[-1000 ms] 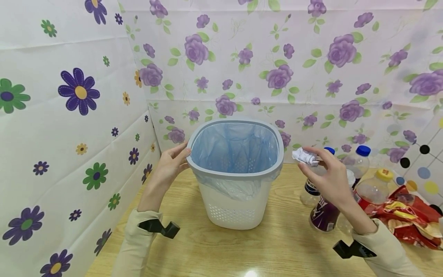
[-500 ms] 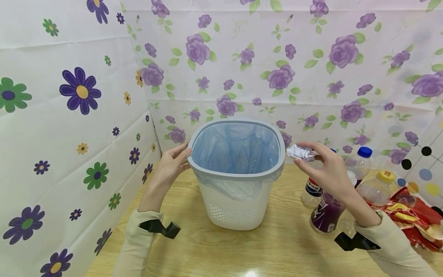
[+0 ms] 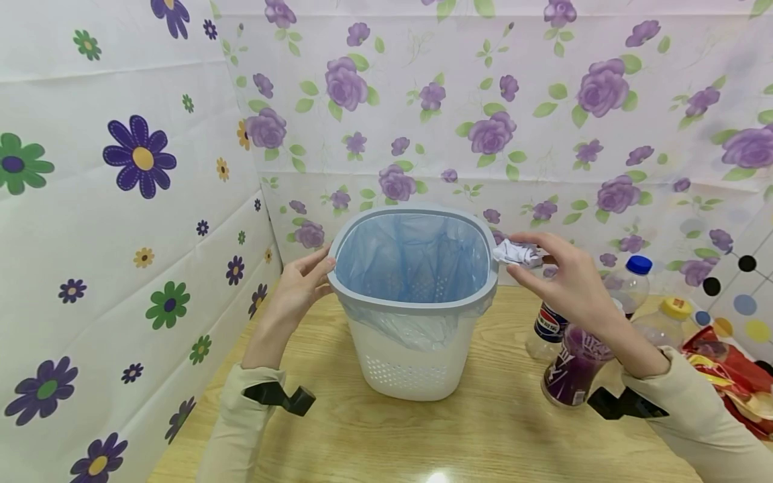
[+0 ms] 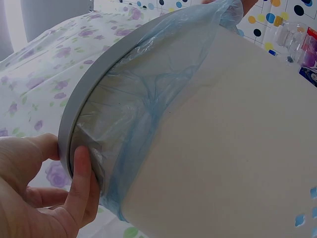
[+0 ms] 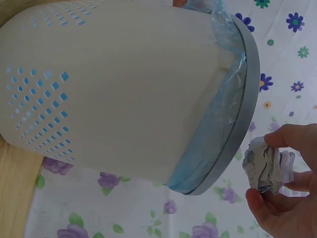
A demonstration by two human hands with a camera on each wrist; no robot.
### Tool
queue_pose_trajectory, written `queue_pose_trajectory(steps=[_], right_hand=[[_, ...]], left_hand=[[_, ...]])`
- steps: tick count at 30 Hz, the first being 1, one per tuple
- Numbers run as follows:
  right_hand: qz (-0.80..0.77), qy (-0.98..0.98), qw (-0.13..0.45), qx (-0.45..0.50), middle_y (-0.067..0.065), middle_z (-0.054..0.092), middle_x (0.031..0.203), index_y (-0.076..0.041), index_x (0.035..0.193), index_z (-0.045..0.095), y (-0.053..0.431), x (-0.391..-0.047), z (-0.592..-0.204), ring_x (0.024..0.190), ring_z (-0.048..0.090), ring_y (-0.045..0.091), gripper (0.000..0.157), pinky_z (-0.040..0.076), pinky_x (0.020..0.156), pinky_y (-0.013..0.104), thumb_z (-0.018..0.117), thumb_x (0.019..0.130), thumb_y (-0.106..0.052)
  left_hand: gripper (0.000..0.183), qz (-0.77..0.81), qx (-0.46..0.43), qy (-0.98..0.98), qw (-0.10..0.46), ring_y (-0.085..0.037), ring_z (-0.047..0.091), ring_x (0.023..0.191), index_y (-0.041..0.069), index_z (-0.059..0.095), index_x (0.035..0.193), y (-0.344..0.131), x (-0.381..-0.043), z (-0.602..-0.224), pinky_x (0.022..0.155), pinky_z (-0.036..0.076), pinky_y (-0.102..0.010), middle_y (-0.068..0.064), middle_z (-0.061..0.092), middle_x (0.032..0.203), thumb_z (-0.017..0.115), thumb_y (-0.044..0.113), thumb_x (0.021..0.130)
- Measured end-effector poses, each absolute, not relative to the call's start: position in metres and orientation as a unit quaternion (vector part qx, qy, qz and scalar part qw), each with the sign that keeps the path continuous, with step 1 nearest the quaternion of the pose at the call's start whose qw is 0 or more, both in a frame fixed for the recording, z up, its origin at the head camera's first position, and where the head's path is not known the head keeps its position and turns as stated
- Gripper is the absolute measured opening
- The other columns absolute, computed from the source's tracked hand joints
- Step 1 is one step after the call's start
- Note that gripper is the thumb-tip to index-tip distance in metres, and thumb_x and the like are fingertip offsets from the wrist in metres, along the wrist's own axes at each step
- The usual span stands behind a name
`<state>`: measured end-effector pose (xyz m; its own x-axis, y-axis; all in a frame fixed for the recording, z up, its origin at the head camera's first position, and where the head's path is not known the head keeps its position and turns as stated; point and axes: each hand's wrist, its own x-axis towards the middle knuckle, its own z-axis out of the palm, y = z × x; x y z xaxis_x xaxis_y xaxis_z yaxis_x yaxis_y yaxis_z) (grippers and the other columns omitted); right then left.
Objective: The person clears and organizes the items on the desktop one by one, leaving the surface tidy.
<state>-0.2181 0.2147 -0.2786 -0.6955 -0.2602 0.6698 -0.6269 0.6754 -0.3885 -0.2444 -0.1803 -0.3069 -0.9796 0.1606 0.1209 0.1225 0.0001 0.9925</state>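
Observation:
A white trash bin (image 3: 412, 362) with a grey rim and small holes low in its wall stands upright, lined with a thin blue plastic bag (image 3: 417, 251). My left hand (image 3: 297, 287) holds the bin's left rim; in the left wrist view, thumb and fingers pinch the grey rim (image 4: 94, 82) from both sides. At the bin's right rim, my right hand (image 3: 568, 278) pinches a crumpled white paper ball (image 3: 515, 253) between thumb and fingertips. The right wrist view shows this paper ball (image 5: 265, 163) just beyond the rim, apart from it.
To the right stand a purple-labelled bottle (image 3: 574, 369), a Pepsi bottle (image 3: 548, 329), a blue-capped bottle (image 3: 631, 285) and a yellow-capped bottle (image 3: 670, 318). Red snack packaging (image 3: 733, 376) lies farther right. Flowered sheets (image 3: 374, 134) hang behind and left of the wooden table (image 3: 338, 436).
My right hand has moved left and slightly up, bringing the paper ball close to the bin's right rim. My left hand stays on the rim, and the bin has not moved.

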Motion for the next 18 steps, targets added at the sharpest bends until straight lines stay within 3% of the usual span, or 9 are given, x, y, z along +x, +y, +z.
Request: queue_pose_trajectory(steps=[11, 18], right_hand=[[0.308, -0.872, 0.284, 0.253, 0.008, 0.067, 0.119, -0.010, 0.124, 0.063, 0.212, -0.218, -0.274, 0.105, 0.061, 0.020, 0.038, 0.040, 0.083, 0.003, 0.072, 0.087, -0.014], [0.310, -0.869, 0.281, 0.266, 0.010, 0.067, 0.118, -0.009, 0.125, 0.063, 0.210, -0.217, -0.268, 0.104, 0.063, 0.023, 0.039, 0.041, 0.084, 0.002, 0.072, 0.087, -0.013]], left_hand=[[0.054, 0.710, 0.101, 0.697, 0.018, -0.020, 0.057, 0.118, 0.010, 0.035, 0.150, -0.180, -0.245, -0.306, 0.085, 0.054, -0.019, -0.005, 0.030, 0.158, 0.052, 0.023, 0.100], [0.054, 0.710, 0.103, 0.697, 0.017, -0.024, 0.054, 0.123, 0.010, 0.035, 0.150, -0.179, -0.244, -0.307, 0.086, 0.054, -0.020, -0.005, 0.031, 0.157, 0.052, 0.023, 0.101]])
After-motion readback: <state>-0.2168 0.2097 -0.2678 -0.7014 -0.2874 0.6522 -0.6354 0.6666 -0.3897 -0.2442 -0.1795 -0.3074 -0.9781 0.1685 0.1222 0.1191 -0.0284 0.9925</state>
